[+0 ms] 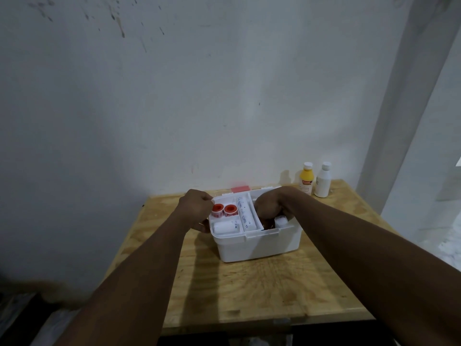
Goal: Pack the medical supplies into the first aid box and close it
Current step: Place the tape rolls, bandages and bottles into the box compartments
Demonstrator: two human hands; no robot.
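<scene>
A white first aid box stands open on the wooden table. A white inner tray sits in its left part and holds two red-capped tape rolls, a white bandage roll and long white packets. My left hand grips the tray's left edge. My right hand is curled over the tray's right edge, its fingers reaching down into the box. The lid lies open behind, with a red patch showing.
A yellow bottle and a white bottle stand at the table's back right, near the wall. A pale pillar rises to the right. The table's front edge is close to me.
</scene>
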